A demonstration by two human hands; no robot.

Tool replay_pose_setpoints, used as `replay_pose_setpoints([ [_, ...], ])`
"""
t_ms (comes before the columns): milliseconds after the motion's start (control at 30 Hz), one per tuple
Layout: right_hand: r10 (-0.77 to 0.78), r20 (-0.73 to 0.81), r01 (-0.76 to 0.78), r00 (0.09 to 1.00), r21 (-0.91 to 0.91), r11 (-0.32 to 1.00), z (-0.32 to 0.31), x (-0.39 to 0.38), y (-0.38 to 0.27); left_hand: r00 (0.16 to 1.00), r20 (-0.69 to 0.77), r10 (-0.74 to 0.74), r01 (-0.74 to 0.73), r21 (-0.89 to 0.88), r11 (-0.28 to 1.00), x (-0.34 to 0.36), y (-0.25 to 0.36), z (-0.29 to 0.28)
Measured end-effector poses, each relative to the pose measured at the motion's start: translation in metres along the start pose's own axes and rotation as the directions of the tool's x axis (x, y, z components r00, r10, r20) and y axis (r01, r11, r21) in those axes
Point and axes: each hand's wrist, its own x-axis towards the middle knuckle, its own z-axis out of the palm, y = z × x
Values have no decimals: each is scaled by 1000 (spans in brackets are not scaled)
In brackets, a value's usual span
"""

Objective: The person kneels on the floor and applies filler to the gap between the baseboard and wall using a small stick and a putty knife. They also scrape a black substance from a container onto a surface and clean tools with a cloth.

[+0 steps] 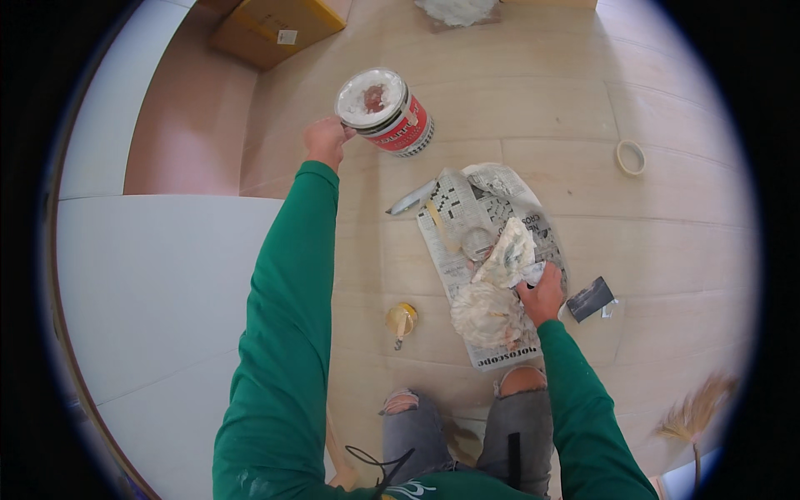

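Observation:
My left hand [328, 140] is closed on the side of a red-and-white bucket [401, 127] near its rim; the bucket's top is smeared white around a brown patch. On a sheet of newspaper [457, 287], my right hand [542, 292] grips white crumpled paper or cloth [510, 254], with another crumpled wad [484, 315] just below it. A clear round container [477, 243] rests there too. A grey bladed tool [407, 199] lies at the paper's upper left, and a dark rectangular pad [590, 297] is right of my hand.
Tiled floor [633, 242] surrounds the newspaper. A small yellow tin [401, 318] sits below left, a tape roll [630, 157] upper right, and a straw broom [693, 410] lower right. White panels [150, 283] and a cardboard box [275, 33] are at left; a white bundle [457, 12] is at the top.

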Motion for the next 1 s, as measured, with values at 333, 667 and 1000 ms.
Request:
replay_pose_setpoints([
  [333,-9,0,9,1000,-11,1000,1,4,-1,867,274,416,-442,808,389,24,-21,-17],
  [667,49,173,-100,984,303,948,-39,16,27,852,419,-315,63,515,855,-344,-189,15],
  [1000,15,454,-422,891,815,398,-60,-16,-15,506,725,-467,314,350,883,-392,-204,42],
])
